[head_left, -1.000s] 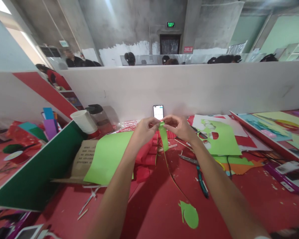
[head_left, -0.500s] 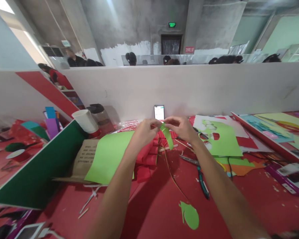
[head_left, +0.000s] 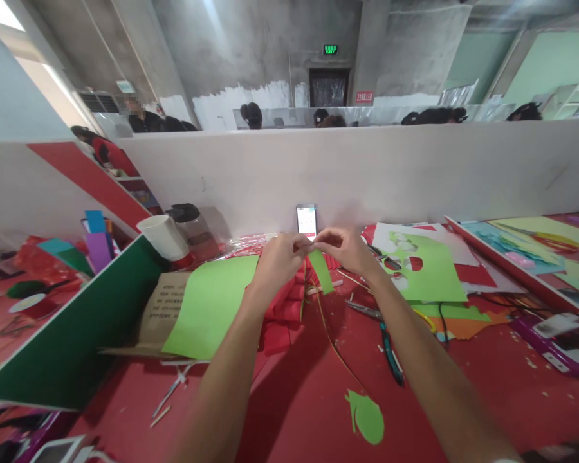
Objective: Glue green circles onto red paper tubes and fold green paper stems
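A narrow green paper strip (head_left: pixel 322 272) hangs from between my two hands above the red table. My left hand (head_left: pixel 284 253) pinches its upper end. Fingertips of my right hand (head_left: pixel 346 249) are pressed together at the same end, touching the left fingertips. What exactly lies between the fingertips is hidden. A thin brown cord (head_left: pixel 329 334) runs from beneath the strip toward a green paper cutout (head_left: pixel 368 417) on the table. Behind my left hand and wrist lie folded red pieces (head_left: pixel 284 308). Just beyond the hands a lit phone (head_left: pixel 307 220) leans on the white partition.
Green sheet (head_left: pixel 212 308) and brown cardboard (head_left: pixel 163 302) lie left, beside a green divider (head_left: pixel 67 341). Pliers (head_left: pixel 390 354) rest by my right forearm. A cut-out green sheet (head_left: pixel 434 270) lies farther right. A paper roll (head_left: pixel 163 236) and a dark-lidded jug (head_left: pixel 192 226) stand back left.
The green strip has turned slightly and hangs a little straighter and lower. My fingertips have drawn closer together at its top. The objects on the table stay put.
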{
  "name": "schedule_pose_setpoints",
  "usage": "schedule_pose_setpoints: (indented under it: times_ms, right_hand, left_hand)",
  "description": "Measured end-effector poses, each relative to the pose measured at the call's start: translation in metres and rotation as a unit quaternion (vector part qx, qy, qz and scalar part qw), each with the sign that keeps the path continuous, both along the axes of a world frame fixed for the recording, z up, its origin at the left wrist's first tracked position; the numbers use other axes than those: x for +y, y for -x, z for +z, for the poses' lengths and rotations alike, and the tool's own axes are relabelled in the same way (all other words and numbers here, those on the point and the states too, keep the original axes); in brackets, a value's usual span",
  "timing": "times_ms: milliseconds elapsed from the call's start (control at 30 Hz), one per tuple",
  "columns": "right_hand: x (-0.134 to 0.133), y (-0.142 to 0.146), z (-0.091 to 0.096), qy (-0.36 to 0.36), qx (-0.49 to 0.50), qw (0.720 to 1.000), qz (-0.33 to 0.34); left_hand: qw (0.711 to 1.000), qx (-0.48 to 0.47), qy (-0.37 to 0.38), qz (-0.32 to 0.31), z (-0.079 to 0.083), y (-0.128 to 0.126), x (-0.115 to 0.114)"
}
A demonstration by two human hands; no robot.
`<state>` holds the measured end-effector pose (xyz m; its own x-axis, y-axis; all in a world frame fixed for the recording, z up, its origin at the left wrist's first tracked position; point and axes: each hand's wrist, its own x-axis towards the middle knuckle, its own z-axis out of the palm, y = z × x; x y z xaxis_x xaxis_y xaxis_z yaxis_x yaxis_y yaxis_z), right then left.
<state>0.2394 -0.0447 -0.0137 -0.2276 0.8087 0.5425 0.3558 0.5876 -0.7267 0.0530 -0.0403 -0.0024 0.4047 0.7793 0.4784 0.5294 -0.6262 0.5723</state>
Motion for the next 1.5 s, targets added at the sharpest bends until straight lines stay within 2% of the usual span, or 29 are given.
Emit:
schedule_pose_setpoints:
  times_ms: [167, 367, 467, 667, 833, 967, 1033, 1167, 1267, 1367, 1500]
  right_hand:
    - [0.001, 0.000, 0.001, 0.007, 0.023, 1.000, -0.011]
    - [0.013, -0.005, -0.005, 0.070, 0.141, 0.987, -0.027]
    - [0.019, -0.007, -0.010, 0.086, 0.192, 0.977, -0.033]
    - [0.023, -0.004, -0.015, 0.080, 0.264, 0.959, -0.063]
    - [0.014, 0.001, -0.010, 0.099, 0.284, 0.953, -0.038]
    - [0.015, 0.007, -0.017, 0.098, 0.275, 0.956, -0.020]
    - [0.018, 0.010, -0.024, 0.096, 0.264, 0.960, -0.009]
    - [0.023, 0.015, -0.035, 0.104, 0.212, 0.972, -0.007]
    - [0.023, 0.017, -0.039, 0.124, 0.187, 0.975, 0.005]
    - [0.023, 0.017, -0.044, 0.146, 0.156, 0.977, 0.014]
    - [0.029, 0.017, -0.057, 0.144, 0.086, 0.986, 0.015]
  left_hand:
    - [0.999, -0.044, 0.025, -0.017, 0.000, -0.004, 0.002]
    - [0.979, -0.066, 0.167, -0.099, 0.003, -0.005, -0.004]
    - [0.967, -0.058, 0.214, -0.122, 0.004, -0.006, -0.011]
    - [0.962, -0.072, 0.234, -0.121, 0.004, -0.013, -0.021]
    - [0.960, -0.096, 0.240, -0.112, 0.001, -0.009, -0.040]
    - [0.940, -0.162, 0.274, -0.121, -0.016, 0.001, -0.063]
    - [0.926, -0.193, 0.299, -0.125, -0.030, 0.006, -0.074]
    - [0.919, -0.212, 0.315, -0.109, -0.058, 0.010, -0.092]
    - [0.890, -0.266, 0.361, -0.077, -0.075, 0.012, -0.102]
    - [0.867, -0.301, 0.390, -0.072, -0.089, 0.016, -0.108]
    - [0.875, -0.307, 0.374, -0.040, -0.103, 0.023, -0.109]
